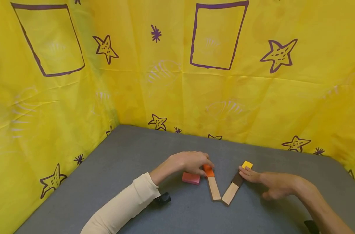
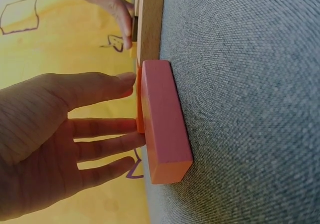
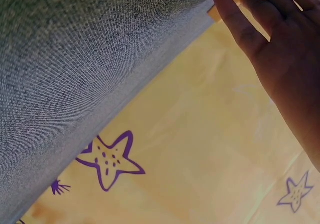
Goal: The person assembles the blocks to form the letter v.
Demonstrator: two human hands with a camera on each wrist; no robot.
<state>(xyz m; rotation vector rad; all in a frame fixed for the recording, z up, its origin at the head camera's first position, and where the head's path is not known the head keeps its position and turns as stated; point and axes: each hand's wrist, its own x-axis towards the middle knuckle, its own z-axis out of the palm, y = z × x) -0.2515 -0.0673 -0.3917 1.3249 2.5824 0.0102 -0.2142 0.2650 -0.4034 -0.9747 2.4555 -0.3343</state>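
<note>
Wooden blocks lie in a V on the grey tabletop. An orange block (image 1: 209, 171) tops the V's left arm, above a plain wood block (image 1: 214, 188). My left hand (image 1: 192, 162) holds the orange block between thumb and fingers. On the right arm, a yellow block (image 1: 247, 164) and a dark brown block (image 1: 237, 178) sit above another plain block (image 1: 230, 193). My right hand (image 1: 273, 185) touches the area where yellow and brown meet, its fingers fairly straight. Beside the left hand lies a pink block (image 1: 191, 178), large in front of the orange one in the left wrist view.
The grey tabletop (image 1: 142, 143) stretches around the blocks. Yellow cloth (image 1: 130, 94) with purple starfish drawings stands behind it and along the left side. A black strap piece (image 1: 165, 198) shows under the left sleeve cuff.
</note>
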